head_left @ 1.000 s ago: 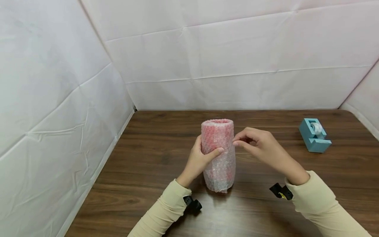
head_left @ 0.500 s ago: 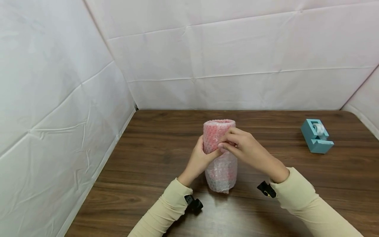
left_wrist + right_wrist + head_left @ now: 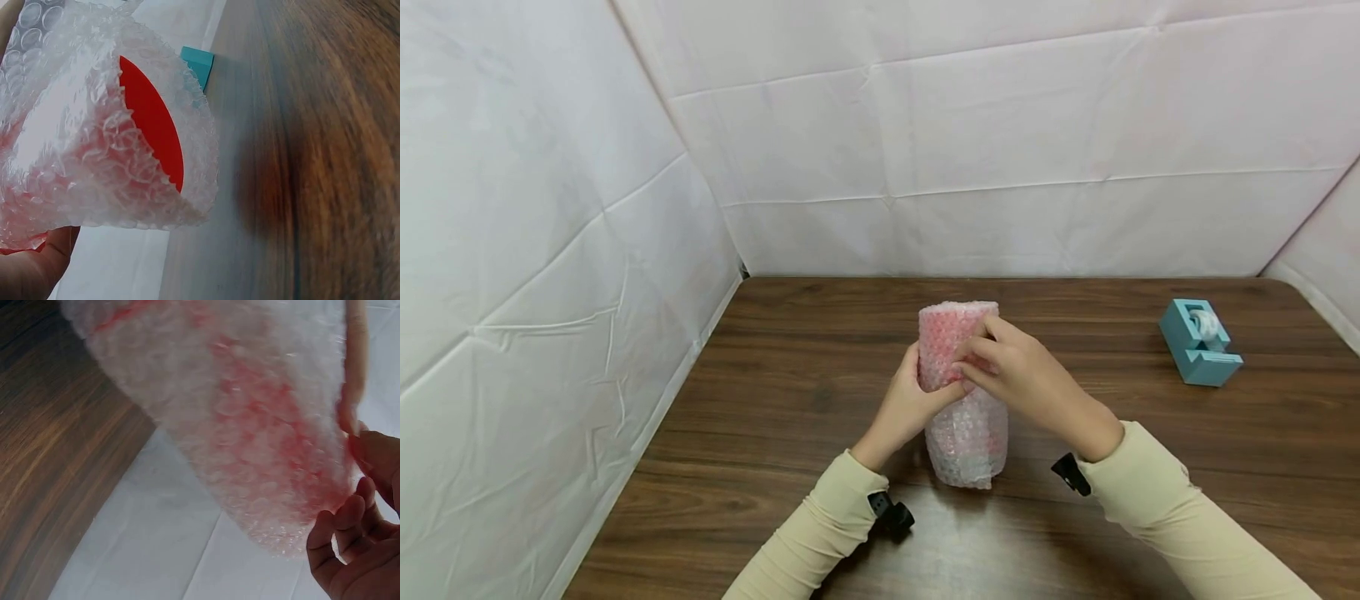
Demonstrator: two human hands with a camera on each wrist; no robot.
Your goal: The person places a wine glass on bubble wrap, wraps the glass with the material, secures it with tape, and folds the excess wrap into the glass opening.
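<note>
A bubble-wrapped bundle (image 3: 966, 442) stands at mid-table in the head view, pink where something red shows through. My left hand (image 3: 898, 417) grips it from the left, thumb across the front. At the upper right of its front, my right hand (image 3: 1030, 379) pinches the bubble wrap (image 3: 269, 437) between thumb and fingertips; what lies exactly between them is partly hidden. In the left wrist view, the smooth curved end of a red object (image 3: 153, 125) shows inside the wrap's open end. The wrap hides what kind of object it is.
A light blue tape dispenser (image 3: 1202, 346) with a roll of clear tape stands at the right of the brown wooden table (image 3: 760, 400). White sheeting (image 3: 1000, 125) hangs behind the table and along both sides.
My right hand has come left from beside the bundle onto its front. The bundle has turned and shifted slightly right, and its top opening no longer shows. My left hand keeps its grip.
</note>
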